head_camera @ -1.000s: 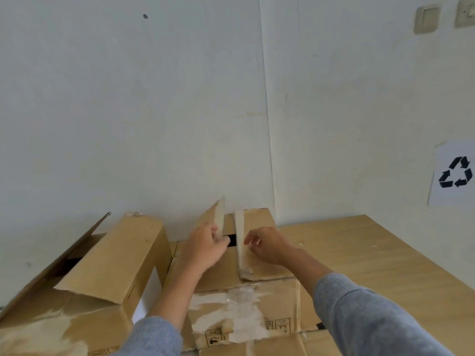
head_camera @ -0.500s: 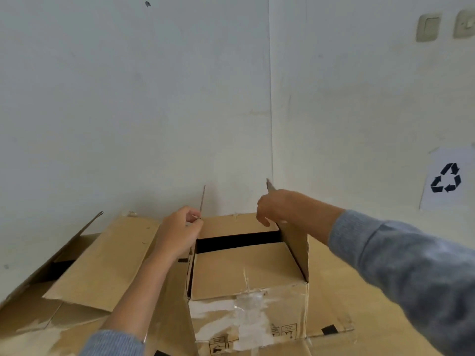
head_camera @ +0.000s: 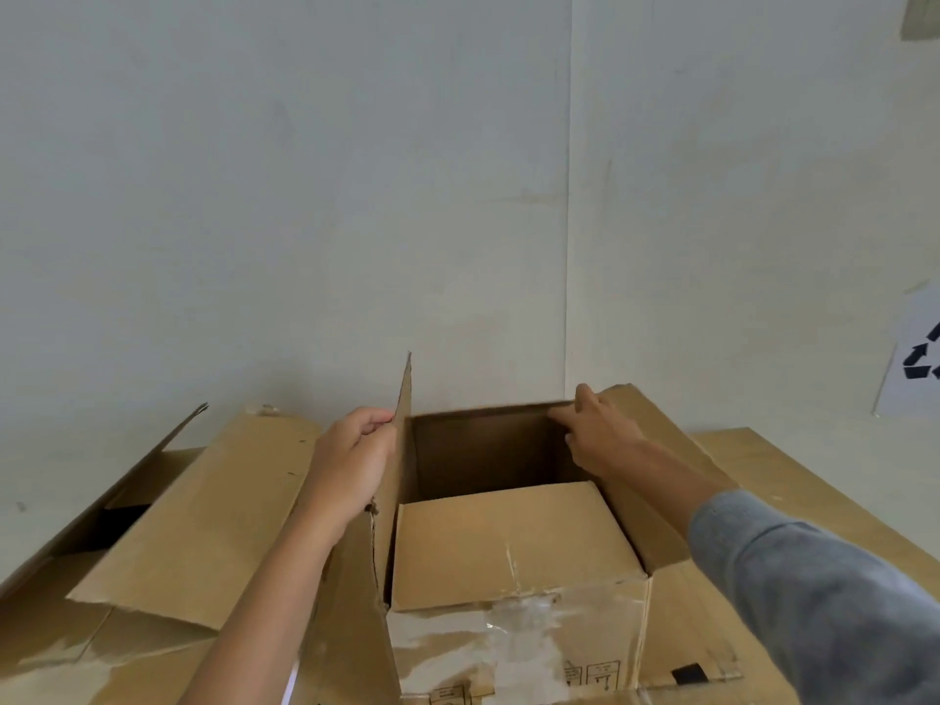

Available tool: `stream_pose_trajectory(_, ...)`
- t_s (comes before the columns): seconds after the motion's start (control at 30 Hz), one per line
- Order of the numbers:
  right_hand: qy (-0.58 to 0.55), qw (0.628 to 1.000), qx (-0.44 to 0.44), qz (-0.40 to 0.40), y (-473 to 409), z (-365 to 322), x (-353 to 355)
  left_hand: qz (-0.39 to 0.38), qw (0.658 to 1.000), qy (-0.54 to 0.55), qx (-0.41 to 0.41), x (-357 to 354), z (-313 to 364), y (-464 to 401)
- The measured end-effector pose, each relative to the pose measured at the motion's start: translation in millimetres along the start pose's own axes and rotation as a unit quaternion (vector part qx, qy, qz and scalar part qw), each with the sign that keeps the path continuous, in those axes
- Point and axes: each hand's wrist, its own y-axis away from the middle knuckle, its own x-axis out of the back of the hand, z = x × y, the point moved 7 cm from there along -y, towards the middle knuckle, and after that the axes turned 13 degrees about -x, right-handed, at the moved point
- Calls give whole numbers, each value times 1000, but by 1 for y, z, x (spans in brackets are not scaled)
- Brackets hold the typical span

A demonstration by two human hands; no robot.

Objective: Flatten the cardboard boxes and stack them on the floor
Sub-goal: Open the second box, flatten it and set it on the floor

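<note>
A brown cardboard box (head_camera: 513,547) stands in front of me with its top open and a dark inside. My left hand (head_camera: 351,460) grips the box's left flap (head_camera: 399,440), which stands nearly upright. My right hand (head_camera: 597,432) holds the right flap (head_camera: 656,450) at the far right corner, and that flap is folded outward and down. The near flap lies flat across the front half of the opening. Torn tape marks show on the box's front face. A second open cardboard box (head_camera: 168,521) sits just to the left, touching it.
The boxes stand on a wooden surface (head_camera: 793,480) in a corner between two white walls. A paper sheet with a recycling symbol (head_camera: 915,358) hangs on the right wall. A wall switch (head_camera: 920,15) is at the top right.
Both top flaps went from nearly shut to spread wide apart. The right flap has swung outward and down, and the far flap has dropped, so the box's inside now shows.
</note>
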Motion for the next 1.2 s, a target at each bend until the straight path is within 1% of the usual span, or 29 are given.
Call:
stream_pose_trajectory(0.07, -63, 998, -2, 30, -12, -6, 10, 3, 1000, 19, 6, 6, -7, 1)
stream_pose_trajectory(0.1, -92, 995, 1, 32, -19, -11, 14, -4, 1000, 25, 2, 7, -9, 1)
stream_pose_trajectory(0.2, -138, 990, 24, 2, -37, -32, 15, -22, 999, 28, -13, 6, -10, 0)
stream_pose_trajectory(0.3, -148, 988, 11, -30, -46, -47, 14, -26, 999, 28, -20, 3, -9, -2)
stream_pose_trajectory(0.33, -141, 988, 19, -58, -41, -53, 13, -23, 999, 31, -22, 2, -9, -3)
stream_pose_trajectory(0.37, -127, 985, 42, -106, -32, -61, 10, -21, 999, 34, -23, 2, -7, -2)
stream_pose_trajectory(0.4, -108, 975, 75, -180, -16, -69, 5, -19, 999, 36, -23, 2, -7, -1)
stream_pose_trajectory(0.43, -85, 954, 110, -264, 6, -77, -2, -13, 999, 39, -23, 1, -6, 0)
stream_pose_trajectory(0.47, -59, 933, 142, -324, 27, -82, -8, -3, 999, 48, -19, 2, -5, 1)
stream_pose_trajectory(0.5, -39, 923, 167, -344, 43, -84, -10, 13, 998, 60, -14, 3, -5, 1)
stream_pose_trajectory(0.53, -36, 926, 180, -330, 51, -84, -8, 28, 997, 72, -5, 3, -6, 3)
stream_pose_trajectory(0.57, -54, 935, 181, -299, 54, -82, 0, 40, 996, 82, 4, 3, -6, 5)
stream_pose_trajectory(0.63, -124, 945, 170, -250, 56, -74, 24, 49, 991, 120, 18, 1, -8, 11)
stream_pose_trajectory(0.73, -198, 950, 161, -182, 60, -63, 65, 28, 972, 232, 12, -9, -3, 20)
stream_pose_trajectory(0.77, -217, 951, 161, -153, 63, -60, 79, 13, 970, 245, -1, -13, 3, 23)
stream_pose_trajectory(0.87, -256, 950, 170, -61, 69, -56, 118, -16, 977, 209, -31, -24, 20, 27)
stream_pose_trajectory(0.97, -240, 953, 182, 23, 70, -59, 146, -16, 986, 161, -46, -33, 36, 21)
stream_pose_trajectory(1.03, -212, 957, 188, 65, 69, -61, 156, 10, 992, 116, -55, -34, 39, 15)
stream_pose_trajectory(1.07, -208, 956, 188, 87, 69, -61, 161, 41, 992, 104, -57, -32, 37, 12)
stream_pose_trajectory(1.13, -214, 949, 188, 135, 67, -61, 172, 117, 984, 121, -59, -26, 32, 11)
stream_pose_trajectory(1.2, -201, 945, 192, 174, 63, -63, 180, 157, 973, 156, -71, -24, 33, 12)
